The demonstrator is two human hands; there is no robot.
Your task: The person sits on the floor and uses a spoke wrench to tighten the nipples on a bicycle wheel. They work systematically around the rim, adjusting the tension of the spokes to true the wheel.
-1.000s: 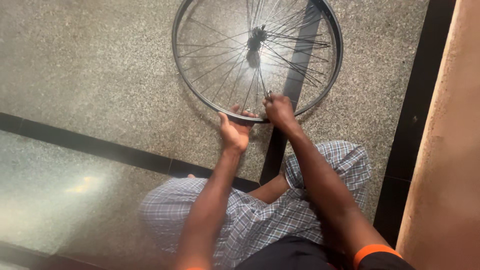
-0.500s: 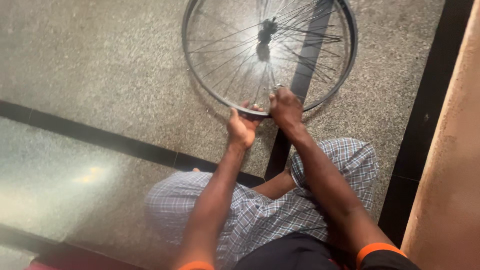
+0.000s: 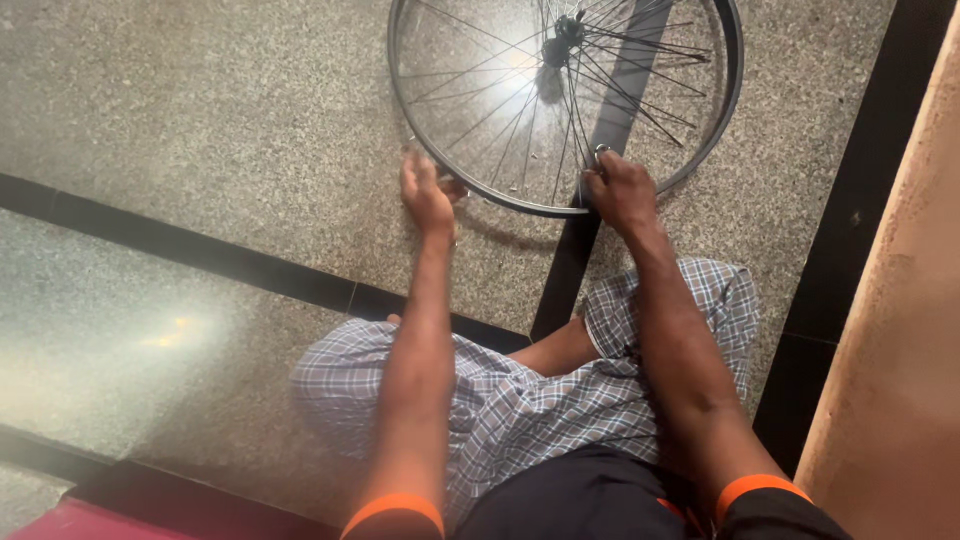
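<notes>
A bare bicycle wheel [image 3: 722, 120] with thin metal spokes and a dark hub [image 3: 565, 32] stands on the speckled stone floor in front of me. My left hand [image 3: 428, 195] grips the rim at its lower left. On the rim's lower edge, further right, my right hand [image 3: 620, 190] is closed around a small metal tool [image 3: 601, 152] set at a spoke. Both arms reach forward over my crossed legs in checked cloth.
Black stone strips [image 3: 200, 250] cross the grey floor, one running under the wheel. A tan wall [image 3: 900, 330] rises along the right side. A red surface [image 3: 60, 522] shows at the bottom left corner.
My left hand has slid left along the rim, away from my right hand. The wheel sits further right in view. My right hand keeps its place on the lower rim.
</notes>
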